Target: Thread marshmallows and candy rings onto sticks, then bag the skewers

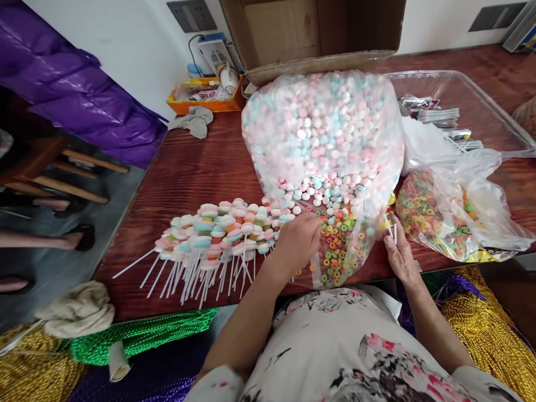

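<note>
Reaching into the mouth of the big clear plastic bag of pink, blue and white round candies, my left hand is curled with the fingertips pinched among the loose pieces, though I cannot tell which piece it has, while my right hand is closed around a thin white plastic stick held upright at the bag's right edge. To my left on the dark red wooden table lies a broad heap of finished candy skewers on white sticks, stacked side by side with their sticks fanned toward me, so I judge a good share of the work is done. Much is left, I would say: the big bag is nearly full, and the small multicoloured ring candies spill thickly beneath my left hand. A second clear bag of ring candies sits well filled to my right. Behind it a clear plastic tray holds silvery packets, and an open brown cardboard box stands at the far edge, its contents hidden.
</note>
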The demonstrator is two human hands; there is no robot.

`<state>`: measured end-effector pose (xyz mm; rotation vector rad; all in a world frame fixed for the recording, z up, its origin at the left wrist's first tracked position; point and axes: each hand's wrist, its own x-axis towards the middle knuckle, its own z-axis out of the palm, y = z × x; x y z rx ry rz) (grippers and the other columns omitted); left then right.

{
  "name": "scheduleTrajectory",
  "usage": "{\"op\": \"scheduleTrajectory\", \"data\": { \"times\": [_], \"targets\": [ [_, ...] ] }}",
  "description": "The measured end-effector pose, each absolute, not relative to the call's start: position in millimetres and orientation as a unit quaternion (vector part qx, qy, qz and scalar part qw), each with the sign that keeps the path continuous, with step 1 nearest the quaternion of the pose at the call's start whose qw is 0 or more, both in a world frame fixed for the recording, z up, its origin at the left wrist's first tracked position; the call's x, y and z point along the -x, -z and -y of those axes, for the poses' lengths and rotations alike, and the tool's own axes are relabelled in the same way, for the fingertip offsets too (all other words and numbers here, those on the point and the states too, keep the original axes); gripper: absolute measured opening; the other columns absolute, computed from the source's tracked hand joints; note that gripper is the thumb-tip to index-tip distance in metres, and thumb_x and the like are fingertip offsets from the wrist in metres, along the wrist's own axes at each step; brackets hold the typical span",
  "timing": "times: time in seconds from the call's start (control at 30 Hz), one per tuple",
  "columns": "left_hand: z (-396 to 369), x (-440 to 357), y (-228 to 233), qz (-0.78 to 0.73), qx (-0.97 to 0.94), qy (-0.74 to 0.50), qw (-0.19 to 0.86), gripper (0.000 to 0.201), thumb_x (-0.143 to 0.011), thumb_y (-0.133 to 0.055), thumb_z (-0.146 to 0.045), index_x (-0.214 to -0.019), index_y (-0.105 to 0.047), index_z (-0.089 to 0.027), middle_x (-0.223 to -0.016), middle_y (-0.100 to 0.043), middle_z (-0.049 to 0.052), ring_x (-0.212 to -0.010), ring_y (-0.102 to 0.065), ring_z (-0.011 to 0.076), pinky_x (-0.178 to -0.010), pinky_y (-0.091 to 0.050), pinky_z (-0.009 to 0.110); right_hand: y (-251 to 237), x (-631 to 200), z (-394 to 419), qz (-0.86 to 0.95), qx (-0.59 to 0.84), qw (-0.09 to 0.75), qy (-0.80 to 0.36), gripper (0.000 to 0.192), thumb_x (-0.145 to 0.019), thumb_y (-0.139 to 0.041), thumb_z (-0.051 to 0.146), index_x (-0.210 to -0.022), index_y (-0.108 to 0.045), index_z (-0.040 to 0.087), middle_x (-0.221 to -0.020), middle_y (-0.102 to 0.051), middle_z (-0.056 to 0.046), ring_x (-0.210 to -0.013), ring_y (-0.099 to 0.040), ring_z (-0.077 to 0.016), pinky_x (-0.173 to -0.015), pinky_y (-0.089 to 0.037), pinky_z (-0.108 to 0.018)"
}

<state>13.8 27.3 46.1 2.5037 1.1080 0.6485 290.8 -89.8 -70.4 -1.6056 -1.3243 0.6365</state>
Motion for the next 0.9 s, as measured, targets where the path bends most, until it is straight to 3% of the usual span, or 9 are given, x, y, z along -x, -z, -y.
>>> {"op": "scheduleTrajectory", "data": {
  "times": [0.07, 0.13, 0.2, 0.27, 0.47, 0.57, 0.67, 0.77, 0.9],
  "targets": [
    [-63.0, -47.2, -21.2, -0.444, -0.861, -0.188, 0.159, 0.024, -0.082, -0.053, -0.007, -0.069, -0.068, -0.019, -0.070, -0.064, 0.008, -0.068, -0.061, 0.0227, -0.070, -0.049, 0.035, 69.9, -290.1, 88.3, 0.542, 0.643, 0.463, -0.279, 0.048, -0.101, -0.044, 0.047, -0.141, -0.053, 0.021, -0.118, -0.067, -0.011, -0.108, -0.062, -0.0241, -0.098, -0.047, -0.039],
    [-96.5, -67.8, -6.8, -0.473, -0.848, -0.186, 0.149, 0.020, -0.077, -0.057, -0.005, -0.066, -0.068, -0.018, -0.070, -0.063, 0.010, -0.073, -0.061, 0.0247, -0.073, -0.048, 0.036, 71.0, -288.6, 87.0, 0.536, 0.618, 0.487, -0.306, 0.040, -0.101, -0.045, 0.047, -0.121, -0.067, 0.020, -0.112, -0.069, -0.010, -0.109, -0.061, -0.0248, -0.101, -0.045, -0.040],
    [-119.0, -79.7, -3.2, -0.485, -0.847, -0.172, 0.130, 0.017, -0.078, -0.057, -0.009, -0.073, -0.070, -0.018, -0.081, -0.066, 0.012, -0.084, -0.062, 0.0266, -0.078, -0.048, 0.037, 73.6, -287.4, 86.1, 0.512, 0.602, 0.521, -0.322, 0.036, -0.100, -0.048, 0.044, -0.094, -0.073, 0.019, -0.091, -0.068, -0.007, -0.093, -0.062, -0.0215, -0.092, -0.048, -0.037],
    [-129.8, -87.3, -4.7, -0.503, -0.850, -0.114, 0.109, 0.018, -0.082, -0.055, -0.013, -0.081, -0.073, -0.017, -0.091, -0.068, 0.013, -0.091, -0.062, 0.0280, -0.081, -0.049, 0.038, 76.9, -287.1, 85.7, 0.474, 0.605, 0.552, -0.323, 0.034, -0.099, -0.053, 0.041, -0.082, -0.072, 0.018, -0.072, -0.060, -0.001, -0.073, -0.057, -0.0165, -0.076, -0.048, -0.032],
    [-127.5, -92.6, 4.8, -0.510, -0.856, -0.038, 0.081, 0.021, -0.081, -0.054, -0.010, -0.085, -0.074, -0.015, -0.104, -0.068, 0.018, -0.104, -0.061, 0.0326, -0.083, -0.050, 0.041, 85.0, -286.1, 89.5, 0.424, 0.604, 0.608, -0.291, 0.024, -0.095, -0.061, 0.030, -0.111, -0.076, 0.021, -0.063, -0.055, 0.004, -0.060, -0.051, -0.0117, -0.064, -0.044, -0.027],
    [-124.0, -83.7, 12.5, -0.490, -0.854, -0.149, 0.097, 0.017, -0.077, -0.057, -0.009, -0.080, -0.072, -0.017, -0.095, -0.070, 0.014, -0.101, -0.063, 0.0297, -0.084, -0.051, 0.039, 87.2, -285.1, 93.6, 0.424, 0.607, 0.622, -0.254, 0.025, -0.093, -0.063, 0.025, -0.114, -0.076, 0.022, -0.064, -0.060, 0.004, -0.058, -0.053, -0.0113, -0.061, -0.045, -0.027],
    [-125.8, -74.3, 13.5, -0.469, -0.794, -0.323, 0.213, 0.009, -0.074, -0.060, -0.013, -0.075, -0.068, -0.017, -0.076, -0.068, 0.005, -0.076, -0.064, 0.0198, -0.073, -0.052, 0.032, 87.0, -285.0, 96.3, 0.427, 0.613, 0.629, -0.215, 0.023, -0.090, -0.066, 0.024, -0.110, -0.077, 0.021, -0.066, -0.063, 0.003, -0.057, -0.055, -0.0119, -0.060, -0.047, -0.028],
    [-129.3, -73.4, 14.2, -0.418, -0.753, -0.396, 0.318, 0.012, -0.072, -0.065, -0.020, -0.082, -0.070, -0.017, -0.074, -0.069, 0.001, -0.068, -0.063, 0.0161, -0.065, -0.050, 0.027, 86.5, -285.5, 96.7, 0.420, 0.623, 0.629, -0.199, 0.021, -0.090, -0.066, 0.026, -0.107, -0.077, 0.020, -0.066, -0.064, 0.002, -0.057, -0.057, -0.0129, -0.060, -0.048, -0.029],
    [-126.4, -87.3, 25.1, -0.380, -0.821, -0.369, 0.212, 0.020, -0.075, -0.055, -0.010, -0.084, -0.071, -0.017, -0.079, -0.070, 0.006, -0.075, -0.063, 0.0192, -0.072, -0.050, 0.032, 89.0, -285.6, 95.5, 0.427, 0.624, 0.625, -0.193, 0.024, -0.091, -0.065, 0.028, -0.110, -0.076, 0.020, -0.064, -0.062, 0.002, -0.056, -0.056, -0.0129, -0.058, -0.048, -0.029]
  ]
}}
